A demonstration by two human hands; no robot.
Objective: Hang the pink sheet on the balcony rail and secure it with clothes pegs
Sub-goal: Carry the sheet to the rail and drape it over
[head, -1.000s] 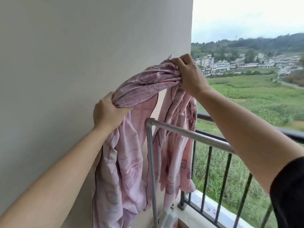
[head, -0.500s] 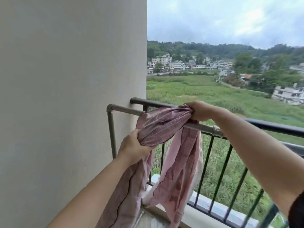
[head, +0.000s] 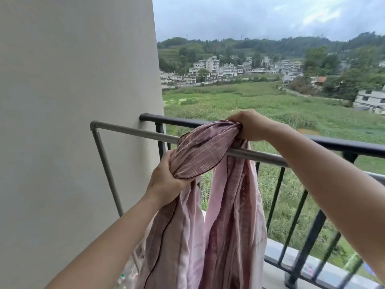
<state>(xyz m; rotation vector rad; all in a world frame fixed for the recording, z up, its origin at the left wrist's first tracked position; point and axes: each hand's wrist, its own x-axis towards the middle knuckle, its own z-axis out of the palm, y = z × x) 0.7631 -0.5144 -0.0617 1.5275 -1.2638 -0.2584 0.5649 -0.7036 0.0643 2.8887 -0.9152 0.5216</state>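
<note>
The pink sheet (head: 208,155) lies bunched across the grey rail (head: 129,131), with the left hand (head: 166,181) and right hand (head: 251,127) each gripping a gathered end. Spreading and pegging appear left to do; no pegs show.

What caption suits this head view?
Bunched pink sheet held across the grey metal rail by the left hand and right hand.
</note>
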